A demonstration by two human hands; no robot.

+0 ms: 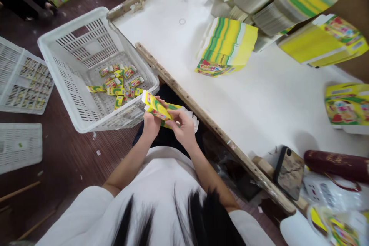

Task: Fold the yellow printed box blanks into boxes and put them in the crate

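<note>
Carton (pixel 157 109) sits just off the basket's (pixel 62 73) near right corner, held over the lap, its white end flap almost at the rim. Left hand (pixel 150 123) grips it from below, fingers curled round the body w/ thumb up on the side. Right hand (pixel 184 128) pinches the end farther from the basket, thumb & forefinger pressed on the card; other fingers loosely bent. A few white flaps poke out past the right fingers, can't tell how many pieces.

Room: narrow gap btwn basket wall and the wooden edge strip (pixel 184 92) that runs away from the basket's right side; hands work inside that gap. Table (pixel 259 96) beyond the strip has a wide bare white patch. Floor (pixel 66 153) on the near side of the basket is open, w/ paper scraps.

Materials: basket is white slotted plastic, rounded rim, mesh base. Inside, approx a dozen folded boxes (pixel 118 84), glossy yellow-green card, lying loose. Strip is rough, chipped wood. Far right of the basket, fanned flat blanks (pixel 227 46), same print, thin card.

Hard to see: second basket (pixel 23 80) left of the first is cut by the frame edge. Phone (pixel 290 171) & dark red tube (pixel 334 165), far right of the basket, partly cut; the tube's gold lettering is unreadable. The carton's underside is hidden by the left palm.
</note>
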